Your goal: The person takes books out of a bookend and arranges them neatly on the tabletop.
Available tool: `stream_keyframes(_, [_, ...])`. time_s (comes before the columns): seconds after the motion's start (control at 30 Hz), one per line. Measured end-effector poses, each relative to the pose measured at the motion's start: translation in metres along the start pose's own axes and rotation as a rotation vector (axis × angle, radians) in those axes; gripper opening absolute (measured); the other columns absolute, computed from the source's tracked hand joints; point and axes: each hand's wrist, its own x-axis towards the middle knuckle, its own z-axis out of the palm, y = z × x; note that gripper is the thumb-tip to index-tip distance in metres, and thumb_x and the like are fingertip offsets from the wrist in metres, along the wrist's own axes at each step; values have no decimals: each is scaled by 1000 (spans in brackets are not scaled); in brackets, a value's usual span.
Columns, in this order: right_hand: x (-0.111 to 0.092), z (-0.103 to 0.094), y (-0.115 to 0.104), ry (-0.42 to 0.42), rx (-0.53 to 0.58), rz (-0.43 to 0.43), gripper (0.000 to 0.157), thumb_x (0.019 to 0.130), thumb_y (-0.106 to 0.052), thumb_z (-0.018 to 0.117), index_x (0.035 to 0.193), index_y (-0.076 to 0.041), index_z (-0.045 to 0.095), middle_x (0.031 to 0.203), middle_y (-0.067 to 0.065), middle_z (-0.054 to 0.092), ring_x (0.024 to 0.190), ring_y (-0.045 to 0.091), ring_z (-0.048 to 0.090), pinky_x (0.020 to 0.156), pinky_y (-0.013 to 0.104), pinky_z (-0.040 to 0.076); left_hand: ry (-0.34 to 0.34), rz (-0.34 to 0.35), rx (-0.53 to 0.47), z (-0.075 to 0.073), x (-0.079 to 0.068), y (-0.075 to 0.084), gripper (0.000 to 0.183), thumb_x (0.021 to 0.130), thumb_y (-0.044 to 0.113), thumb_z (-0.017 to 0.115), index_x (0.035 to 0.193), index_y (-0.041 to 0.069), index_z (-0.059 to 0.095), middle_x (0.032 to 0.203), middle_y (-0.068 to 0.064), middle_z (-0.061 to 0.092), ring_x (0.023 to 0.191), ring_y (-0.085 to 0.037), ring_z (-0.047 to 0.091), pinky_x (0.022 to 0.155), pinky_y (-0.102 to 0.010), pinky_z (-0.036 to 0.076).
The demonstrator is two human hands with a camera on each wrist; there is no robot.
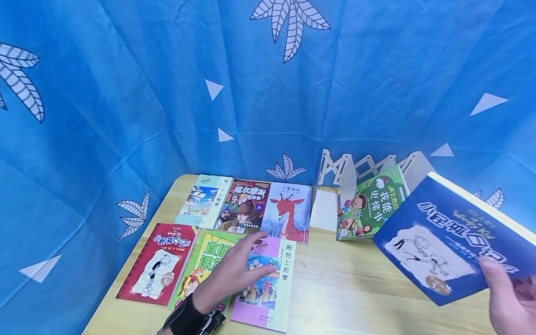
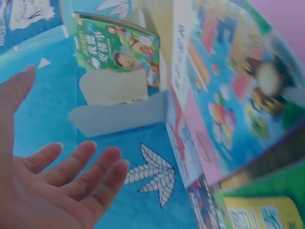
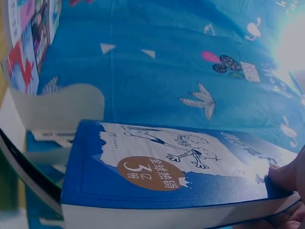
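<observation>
At the right of the head view my right hand [image 1: 504, 295] grips a blue Diary of a Wimpy Kid book [image 1: 423, 242], thumb on its cover and fingers beneath. The book is tilted in the air, close to a green picture book [image 1: 370, 204] that leans in a white folding bookend [image 1: 347, 170]. My left hand [image 1: 236, 272] hovers over the pink-and-cream book [image 1: 289, 284] on the table, fingers spread and holding nothing. In the left wrist view its palm [image 2: 57, 191] faces up with relaxed fingers.
On the wooden table [image 1: 331, 298] lie a red Wimpy Kid book [image 1: 157, 265], a yellow-green book [image 1: 205, 253], a pale blue book [image 1: 201, 202], a detective book [image 1: 243, 207] and a red deer book [image 1: 289, 207]. A blue patterned curtain [image 1: 268, 102] hangs close behind.
</observation>
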Motion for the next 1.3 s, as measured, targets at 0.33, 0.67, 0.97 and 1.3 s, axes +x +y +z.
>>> stream_keyframes(0.33, [-21,27,-17,-299,-567,157,34,91,-7,61,125,-7,57,100,-8,68,76,-9,60,58,13,51,-112,106,-185,8,12,28,79,80,60,66,144,40,24,141,7,41,121,-14,46,94,-44,47])
stream_keyframes(0.67, [-44,45,-8,-495,-505,195,27,94,-12,59,118,1,56,96,25,68,72,0,63,55,19,54,-180,251,-352,20,21,52,69,87,48,64,143,35,28,137,7,46,116,-12,53,90,-28,49])
stream_keyframes(0.97, [-54,53,0,-665,-450,277,28,97,-21,55,122,-6,53,99,16,70,77,14,68,59,31,58,-149,371,-482,35,27,73,54,93,33,60,140,19,38,127,0,57,107,-10,58,83,-22,51])
stream_keyframes(1.3, [-59,56,8,-721,-365,451,36,99,-28,52,128,-6,48,109,19,66,83,17,68,64,36,58,20,344,-537,52,31,78,34,89,26,66,117,9,58,91,-2,66,79,-6,62,67,-21,55])
